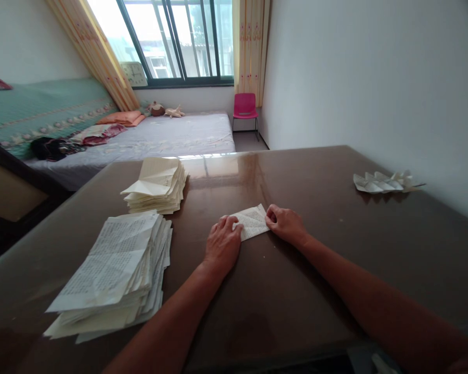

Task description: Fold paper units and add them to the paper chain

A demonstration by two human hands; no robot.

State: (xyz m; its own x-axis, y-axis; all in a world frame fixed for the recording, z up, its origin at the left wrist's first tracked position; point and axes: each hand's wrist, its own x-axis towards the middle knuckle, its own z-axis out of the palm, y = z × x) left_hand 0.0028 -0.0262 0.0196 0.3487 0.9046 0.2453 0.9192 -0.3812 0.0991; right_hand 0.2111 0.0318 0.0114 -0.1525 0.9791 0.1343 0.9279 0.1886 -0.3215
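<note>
A small folded sheet of printed paper (253, 221) lies on the dark brown table (304, 291) in front of me. My left hand (222, 246) rests flat on its left end, fingers stretched over the paper. At the right end, my right hand (285, 223) has its fingers curled and pinches the sheet's edge. A stack of printed pages (117, 270) lies to the left, near my left forearm. Behind it sits a pile of folded paper pieces (158, 186).
Several folded white paper shapes (384, 182) lie at the table's far right by the white wall. Beyond the table are a bed (159, 137) with clothes and soft toys, a pink chair (245, 106), curtains and a window. A dark chair (11, 192) stands at left.
</note>
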